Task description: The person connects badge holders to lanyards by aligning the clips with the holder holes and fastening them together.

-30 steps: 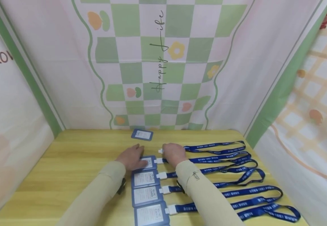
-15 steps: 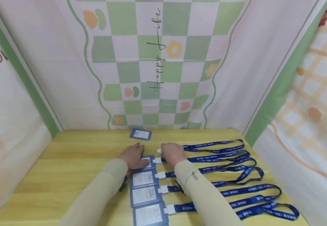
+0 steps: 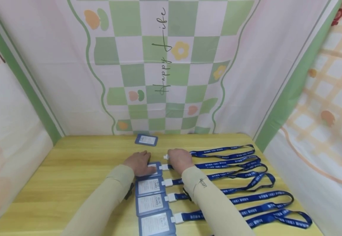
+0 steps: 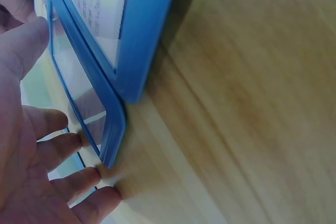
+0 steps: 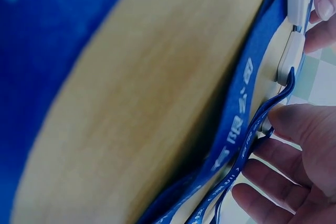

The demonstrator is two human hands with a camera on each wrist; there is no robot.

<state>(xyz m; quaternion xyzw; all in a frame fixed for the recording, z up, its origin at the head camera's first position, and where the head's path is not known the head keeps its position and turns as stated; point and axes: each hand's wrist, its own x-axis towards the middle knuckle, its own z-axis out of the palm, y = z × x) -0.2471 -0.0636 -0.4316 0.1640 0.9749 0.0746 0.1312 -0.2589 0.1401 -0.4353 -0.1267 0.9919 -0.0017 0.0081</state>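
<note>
My left hand [image 3: 139, 164] lies over the farthest ID card holder [image 3: 156, 169] of a row, its thumb on the clear face. In the left wrist view its fingers [image 4: 79, 182] are spread and loosely bent beside the holder's blue edge. To the right, my right hand [image 3: 181, 160] pinches a blue lanyard at the table's far side; the lanyard's white clip [image 3: 166, 157] sticks out left of the fist. In the right wrist view the thumb [image 5: 291, 121] presses by the lanyard [image 5: 257, 119], with the other fingers beneath; the exact pinch point is partly hidden.
Other blue card holders [image 3: 150, 186] lie side by side towards me, their lanyards [image 3: 262, 197] stretching right. A separate card holder [image 3: 146, 140] lies near the back edge of the wooden table [image 3: 79, 177]. A patterned cloth [image 3: 176, 75] hangs behind.
The head view has shifted slightly, so the whole scene sits a little farther left. Both hands stay almost still at the same holder and lanyard.
</note>
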